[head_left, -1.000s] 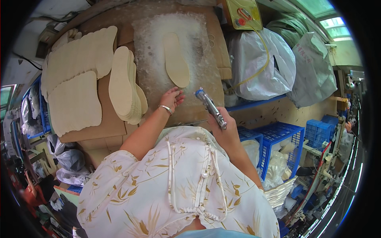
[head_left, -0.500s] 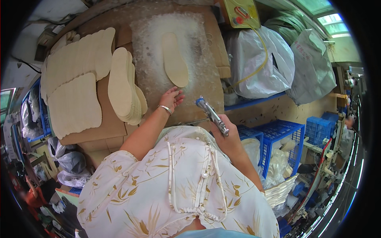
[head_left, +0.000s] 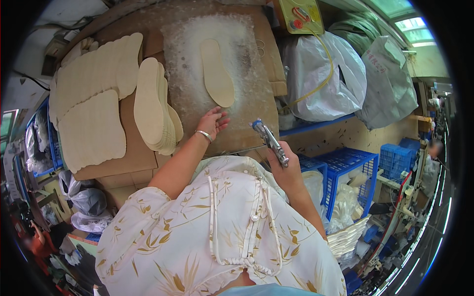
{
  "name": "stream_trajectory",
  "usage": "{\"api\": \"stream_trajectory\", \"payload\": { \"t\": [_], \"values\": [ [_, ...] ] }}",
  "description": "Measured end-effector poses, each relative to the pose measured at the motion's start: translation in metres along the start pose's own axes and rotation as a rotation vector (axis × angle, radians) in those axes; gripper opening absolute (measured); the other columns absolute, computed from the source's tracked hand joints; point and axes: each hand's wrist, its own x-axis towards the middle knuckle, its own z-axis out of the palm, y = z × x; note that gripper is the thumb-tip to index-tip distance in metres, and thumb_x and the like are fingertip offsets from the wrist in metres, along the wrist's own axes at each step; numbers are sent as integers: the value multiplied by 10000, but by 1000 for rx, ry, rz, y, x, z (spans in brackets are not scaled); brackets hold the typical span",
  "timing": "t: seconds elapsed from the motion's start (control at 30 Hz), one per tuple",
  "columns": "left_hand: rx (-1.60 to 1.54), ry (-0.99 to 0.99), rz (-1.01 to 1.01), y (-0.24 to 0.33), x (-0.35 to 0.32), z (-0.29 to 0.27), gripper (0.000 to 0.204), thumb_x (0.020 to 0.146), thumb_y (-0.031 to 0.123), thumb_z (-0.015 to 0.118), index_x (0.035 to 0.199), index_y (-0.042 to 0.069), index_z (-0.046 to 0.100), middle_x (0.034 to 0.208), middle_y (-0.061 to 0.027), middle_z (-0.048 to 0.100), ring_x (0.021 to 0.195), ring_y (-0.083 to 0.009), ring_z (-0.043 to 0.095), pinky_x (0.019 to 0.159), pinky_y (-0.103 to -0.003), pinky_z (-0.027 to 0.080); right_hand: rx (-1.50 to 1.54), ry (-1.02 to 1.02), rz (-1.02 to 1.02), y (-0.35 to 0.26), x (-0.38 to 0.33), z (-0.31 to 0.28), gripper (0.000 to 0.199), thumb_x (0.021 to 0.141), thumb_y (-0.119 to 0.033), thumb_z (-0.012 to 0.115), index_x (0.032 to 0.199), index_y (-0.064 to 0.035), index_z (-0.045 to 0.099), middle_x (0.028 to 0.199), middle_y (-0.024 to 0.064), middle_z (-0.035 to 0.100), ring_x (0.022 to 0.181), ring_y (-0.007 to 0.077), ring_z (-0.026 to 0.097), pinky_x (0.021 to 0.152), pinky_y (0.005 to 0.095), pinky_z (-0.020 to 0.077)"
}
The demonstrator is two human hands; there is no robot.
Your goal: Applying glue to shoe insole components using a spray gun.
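A single cream insole (head_left: 217, 74) lies on a board (head_left: 249, 54) crusted with white residue, straight ahead of me. Just below the insole's near end is my left hand (head_left: 213, 124), fingers spread and holding nothing; whether a fingertip touches the edge I cannot tell. My right hand (head_left: 286, 165) grips a silver spray gun (head_left: 270, 141) with a blue tip, held over the board's near right corner. Left of the board stands a stack of matching insoles (head_left: 150, 106). Farther left, overlapping rows of insoles (head_left: 94, 128) cover brown cardboard.
A yellow container (head_left: 298, 19) with a yellow hose (head_left: 330, 59) stands at the far right of the work surface. White plastic bags (head_left: 326, 79) bulge beside it. Blue crates (head_left: 350, 165) and a pile of pale pieces (head_left: 345, 237) sit lower right.
My right hand has shifted slightly to the right with the spray gun, away from the insole. The left hand and the insole stay nearly in place.
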Motion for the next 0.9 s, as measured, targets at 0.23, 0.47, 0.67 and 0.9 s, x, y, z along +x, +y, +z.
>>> {"api": "stream_trajectory", "payload": {
  "t": [0.23,0.47,0.67,0.9],
  "values": [
    [-7,-31,-30,3,-2,-1,431,906,63,489,1323,149,420,1110,-86,609,901,-226,652,733,-329,557,-24,-42,-38,-6,2,5,218,896,-206,660,976,-26,564,681,131,594,568,228,532,576,313,453],
    [-18,-37,-34,2,2,-4,420,898,54,489,1303,151,429,1093,-89,620,879,-232,660,721,-332,560,-52,9,52,-3,2,0,222,895,-210,663,978,-28,567,675,139,585,568,235,543,575,316,454],
    [-14,-48,-32,2,2,-4,418,899,50,481,1301,149,424,1095,-92,622,886,-231,661,719,-333,560,-25,18,-16,2,0,0,218,897,-212,662,975,-31,568,663,133,573,556,224,497,568,321,448],
    [-14,-47,-39,4,0,-4,431,896,46,480,1311,151,421,1097,-91,621,886,-231,661,721,-332,560,-34,-31,8,1,-6,-2,209,904,-206,650,973,-29,563,673,154,573,561,258,506,564,325,444]
  ]
}}
